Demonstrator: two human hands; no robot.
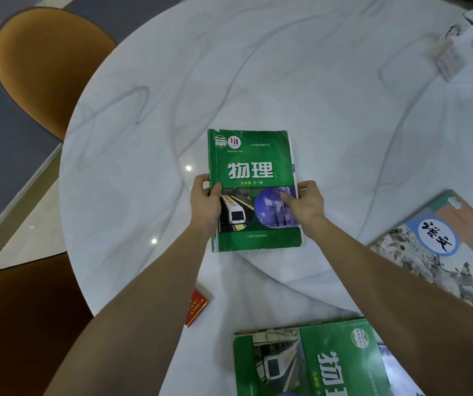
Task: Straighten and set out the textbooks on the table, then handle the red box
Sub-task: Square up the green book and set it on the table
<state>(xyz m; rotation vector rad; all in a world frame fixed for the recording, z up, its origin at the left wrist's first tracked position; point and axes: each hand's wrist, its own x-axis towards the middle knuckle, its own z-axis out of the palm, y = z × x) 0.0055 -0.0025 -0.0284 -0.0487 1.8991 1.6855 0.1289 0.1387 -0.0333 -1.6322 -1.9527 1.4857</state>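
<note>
A green physics textbook point(254, 164) lies upright and square in the middle of the round marble table point(286, 67). My left hand point(205, 200) grips its left edge with the thumb on the cover. My right hand point(305, 202) grips its right edge the same way. A second green physics textbook point(324, 361) lies turned sideways at the near edge. A Chinese-language textbook point(441, 250) with a painted landscape cover lies tilted at the right. The small red box point(196, 308) sits near the table's front-left edge, partly hidden by my left forearm.
A tissue box point(449, 57) with white tissue sits at the far right of the table. An orange chair point(46, 70) stands at the far left and a brown chair point(21, 324) at the near left, both beside the table's rim.
</note>
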